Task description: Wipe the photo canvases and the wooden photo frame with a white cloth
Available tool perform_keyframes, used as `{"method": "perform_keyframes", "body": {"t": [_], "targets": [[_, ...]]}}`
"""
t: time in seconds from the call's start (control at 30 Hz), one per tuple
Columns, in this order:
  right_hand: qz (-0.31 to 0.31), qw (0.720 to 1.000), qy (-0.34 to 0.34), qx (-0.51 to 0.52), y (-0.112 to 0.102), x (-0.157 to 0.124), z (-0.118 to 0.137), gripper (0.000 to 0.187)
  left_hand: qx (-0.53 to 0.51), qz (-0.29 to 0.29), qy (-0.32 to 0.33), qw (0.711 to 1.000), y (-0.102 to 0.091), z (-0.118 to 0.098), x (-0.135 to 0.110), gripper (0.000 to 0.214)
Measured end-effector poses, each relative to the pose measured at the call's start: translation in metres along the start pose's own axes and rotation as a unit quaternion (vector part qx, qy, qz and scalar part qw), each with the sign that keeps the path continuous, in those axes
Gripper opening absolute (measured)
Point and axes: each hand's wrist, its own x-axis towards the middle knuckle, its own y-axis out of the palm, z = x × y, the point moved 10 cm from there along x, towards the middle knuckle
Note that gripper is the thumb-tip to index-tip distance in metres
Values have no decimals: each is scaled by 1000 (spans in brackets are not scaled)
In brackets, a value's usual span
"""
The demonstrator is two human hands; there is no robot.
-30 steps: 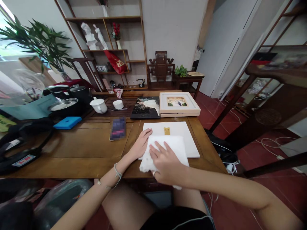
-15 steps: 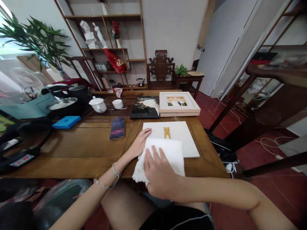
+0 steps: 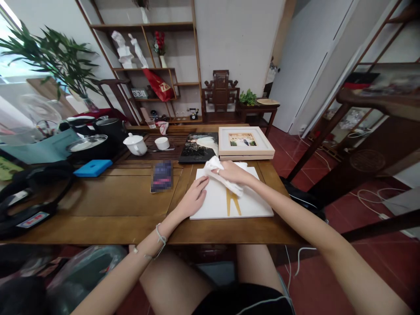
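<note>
Head camera: a seated person works over a white panel [image 3: 257, 202] that lies flat near the front edge of a wooden table [image 3: 124, 199]. The right hand [image 3: 231, 174] reaches across to the panel's far edge with its fingers closed around a bunched white cloth [image 3: 212, 166]. The cloth is pressed onto the panel's surface there, and a fold of it trails out under the palm towards the panel's middle. The left hand [image 3: 193, 199] lies flat on the panel's left edge, palm down and fingers stretched out side by side, gripping nothing. A string bracelet [image 3: 160, 238] circles the left wrist. A gold two-legged mark [image 3: 232, 203] shows on the panel's bare face, just nearer the person than the cloth.

Directly beyond the panel sits a pale framed picture [image 3: 245, 142], with a dark photo print [image 3: 199, 148] beside it, beyond the panel's far left corner. Just left of the panel lies a small blurred card [image 3: 162, 175]. Farther left and beyond it stand a white teapot [image 3: 135, 144] and a white cup [image 3: 161, 143]. Well to the panel's left are a blue box [image 3: 92, 167] and a dark pot with a glass lid [image 3: 87, 144]. A wooden shelf unit [image 3: 154, 65] lines the wall far behind the panel.
</note>
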Motion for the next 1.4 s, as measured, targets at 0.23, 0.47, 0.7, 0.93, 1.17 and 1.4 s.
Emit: {"method": "perform_keyframes", "body": {"t": [0.23,0.47,0.7,0.93,1.17,1.4], "targets": [[47,998,-43,-20,26,51,20,38,10,-1,7,1000,-2,-3,1,43],[20,994,-51,-95,27,45,-22,35,5,5,-5,1000,-2,-2,1,44],[-32,991,-53,-121,-5,-22,-64,31,2,8,-6,1000,-2,-3,-1,43],[-45,983,-92,-154,16,-74,-52,53,2,5,-21,1000,-2,-2,-1,44],[-12,975,-137,-172,58,-152,3,66,-3,1,-15,1000,-2,-2,0,44],[-19,984,-116,-131,28,-104,-22,62,0,5,-13,1000,0,0,-2,44]]}}
